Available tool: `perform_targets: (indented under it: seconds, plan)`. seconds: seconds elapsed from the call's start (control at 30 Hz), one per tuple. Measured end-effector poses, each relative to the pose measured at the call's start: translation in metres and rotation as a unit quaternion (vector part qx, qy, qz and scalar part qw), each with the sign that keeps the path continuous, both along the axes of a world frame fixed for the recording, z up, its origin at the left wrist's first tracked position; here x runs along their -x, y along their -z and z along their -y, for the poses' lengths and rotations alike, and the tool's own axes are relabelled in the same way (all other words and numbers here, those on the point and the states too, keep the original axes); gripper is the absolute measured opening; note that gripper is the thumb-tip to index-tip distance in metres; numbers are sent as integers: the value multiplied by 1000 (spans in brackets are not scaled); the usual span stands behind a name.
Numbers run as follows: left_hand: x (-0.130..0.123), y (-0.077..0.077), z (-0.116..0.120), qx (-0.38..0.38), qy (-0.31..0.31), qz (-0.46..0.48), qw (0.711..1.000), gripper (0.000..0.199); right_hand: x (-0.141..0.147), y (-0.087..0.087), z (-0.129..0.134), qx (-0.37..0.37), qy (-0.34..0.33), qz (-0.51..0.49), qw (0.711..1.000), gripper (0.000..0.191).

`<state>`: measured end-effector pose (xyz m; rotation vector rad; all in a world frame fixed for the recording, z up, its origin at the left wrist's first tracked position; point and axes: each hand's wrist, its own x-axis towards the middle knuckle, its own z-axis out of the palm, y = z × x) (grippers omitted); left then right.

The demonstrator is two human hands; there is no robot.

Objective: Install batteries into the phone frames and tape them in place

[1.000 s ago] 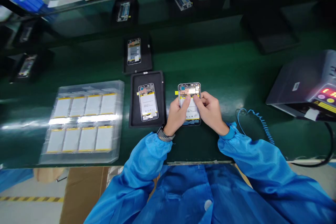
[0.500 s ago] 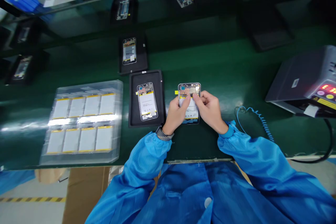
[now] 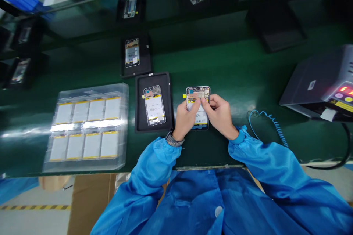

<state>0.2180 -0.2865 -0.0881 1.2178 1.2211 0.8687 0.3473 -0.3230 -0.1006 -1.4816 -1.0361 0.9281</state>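
An opened phone (image 3: 198, 91) with a white battery and a yellow tab at its left edge lies between my hands over the green table. My left hand (image 3: 186, 117) holds its left side, thumb pressed on the upper part of the battery. From the right, my right hand (image 3: 220, 115) grips the other side, its thumb near the top of the battery beside the left thumb. The fingers under the phone are hidden. Left of my hands, a second opened phone (image 3: 154, 106) rests in a black tray (image 3: 140, 117).
A clear plastic tray (image 3: 124, 117) of several white batteries is at the left. Farther back sit another black tray (image 3: 146, 58) with a phone and a raised shelf holding more. A dark device (image 3: 311, 80) with red digits and a coiled blue cord (image 3: 277, 128) are at the right.
My thumbs have shifted very slightly on the phone. The phone stays in both hands. The black tray farther back has moved slightly left.
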Motion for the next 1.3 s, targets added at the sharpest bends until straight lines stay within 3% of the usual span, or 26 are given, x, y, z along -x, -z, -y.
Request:
perform_targets:
  seconds: [0.2,0.43,0.6,0.77,0.97,1.17,1.3]
  plan:
    - [-1,-1,-1,-7,-13,-21,1000,34,7,-3,-1,-31,-4,-99,995,34]
    - [-1,2,0,44,-7,-26,999,40,11,-1,-1,-31,34,-96,994,24]
    - [0,4,-1,60,28,24,998,41,7,-4,0,-20,27,-105,994,25]
    - [0,-4,-1,28,9,9,1000,41,4,-5,2,-1,1,-112,994,33]
    - [-2,-2,-2,6,0,-38,999,40,6,-1,0,8,27,-104,994,33]
    - [5,0,-3,80,68,42,994,48,2,-10,-6,4,38,-135,990,41]
    - [8,-4,-3,187,142,139,962,62,-24,-20,-11,47,3,-116,992,48]
